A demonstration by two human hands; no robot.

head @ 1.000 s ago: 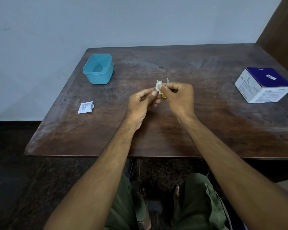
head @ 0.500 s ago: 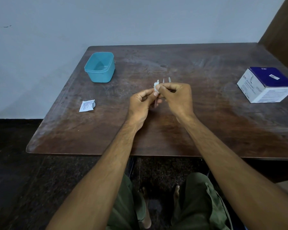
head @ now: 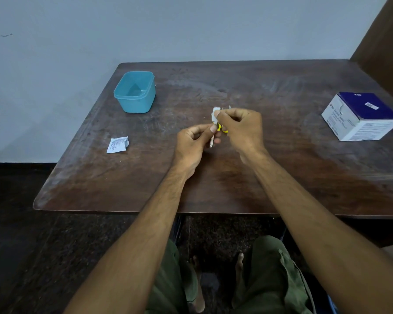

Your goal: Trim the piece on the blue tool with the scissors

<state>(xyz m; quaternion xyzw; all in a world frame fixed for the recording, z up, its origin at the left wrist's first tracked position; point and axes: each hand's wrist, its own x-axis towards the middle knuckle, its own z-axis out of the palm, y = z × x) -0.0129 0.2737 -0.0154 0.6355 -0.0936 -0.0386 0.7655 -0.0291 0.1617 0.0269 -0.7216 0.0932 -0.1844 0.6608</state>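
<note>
- Far left on our wooden table [head: 281, 177] there's a torn white sachet [head: 117, 144] lying flat, and behind it an open teal plastic tub [head: 135, 91].
- Our left hand [head: 192, 141] sits mid-table, fingers curled, thumb and forefinger pinching the lower end of a small yellow-handled tool [head: 220, 128]. It's too small to say exactly what it is.
- Right next to it, our right hand [head: 242, 128] has its fingertips pinched together on a little white wipe [head: 215, 114], held up against the tool just above the table.
- Way off right sits a blue-and-white box [head: 361, 116], well apart from both hands.
</note>
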